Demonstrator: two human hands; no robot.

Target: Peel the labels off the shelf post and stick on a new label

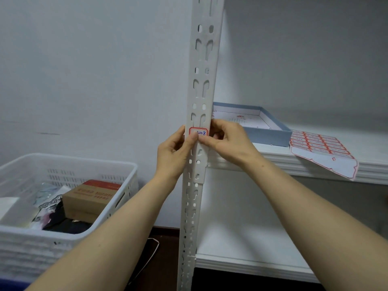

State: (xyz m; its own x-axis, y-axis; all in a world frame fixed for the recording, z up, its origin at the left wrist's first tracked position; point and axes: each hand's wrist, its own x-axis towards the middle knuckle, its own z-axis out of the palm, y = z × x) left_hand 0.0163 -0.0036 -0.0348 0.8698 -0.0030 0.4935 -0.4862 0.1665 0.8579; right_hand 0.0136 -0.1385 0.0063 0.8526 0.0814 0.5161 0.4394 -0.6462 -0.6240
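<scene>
Nearest the camera: two bare forearms, rising from the lower edge and converging on the shelf post.

Locate the left hand at the post's left edge, gripping it, with the thumb flat across the lower left corner of the label. Locate the right hand at the right edge, fingers curled round the post, with the forefinger tip along the label's lower border and touching the left thumb. Treat neither hand as open, and both as equally near the label.

Key relation: label directly between the hands and just above the two meeting fingertips, on the front face of the post, slightly above shelf level. Long axis of the label horizontal, across the post; long axis of the post vertical. Expect a peel to start at the lower edge and run upward. Cannot tell whether any corner is lifted or the label fully bonded.

Label appearance: small, white, red border with cut corners, blue handwriting ending "008", leading characters hidden under the thumb. Spans nearly the full width of the post.

To the left: white basket holding a cardboard box. Farther right, on the shelf: label sheet overhanging the front edge, lower rows gone. Behind it: shallow blue box.
</scene>
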